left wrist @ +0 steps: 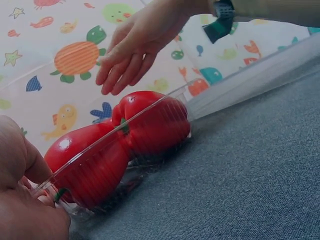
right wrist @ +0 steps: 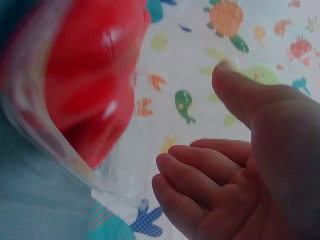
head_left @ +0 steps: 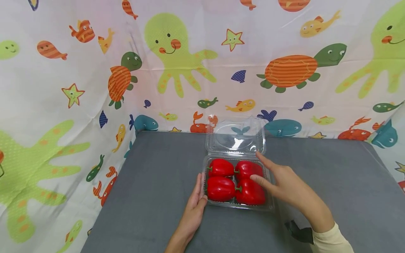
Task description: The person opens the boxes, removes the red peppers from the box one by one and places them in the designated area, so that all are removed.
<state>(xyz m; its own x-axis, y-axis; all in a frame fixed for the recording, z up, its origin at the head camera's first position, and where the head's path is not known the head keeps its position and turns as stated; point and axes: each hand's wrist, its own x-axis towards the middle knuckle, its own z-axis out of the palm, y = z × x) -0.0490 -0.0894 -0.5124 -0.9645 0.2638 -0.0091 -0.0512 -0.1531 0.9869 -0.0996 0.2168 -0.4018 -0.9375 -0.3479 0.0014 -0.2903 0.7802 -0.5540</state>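
Observation:
Several red bell peppers (head_left: 221,189) lie in a clear plastic clamshell container (head_left: 240,206), whose hinged lid (head_left: 235,140) stands raised at the back. My left hand (head_left: 191,212) holds the container's left side; in the left wrist view its thumb and fingers pinch the rim near a green stem. Above the right-hand peppers hovers my right hand (head_left: 291,188), fingers extended and thumb apart, with nothing in its grasp. From the right wrist, that hand (right wrist: 215,185) appears beside the container wall, palm showing and fingers slightly bent.
The container rests on a grey cloth-covered table (head_left: 158,182). Behind and to the left hangs a white curtain (head_left: 196,31) printed with sea animals. A dark strap (head_left: 299,232) sits at my right wrist by a cream sleeve (head_left: 332,240).

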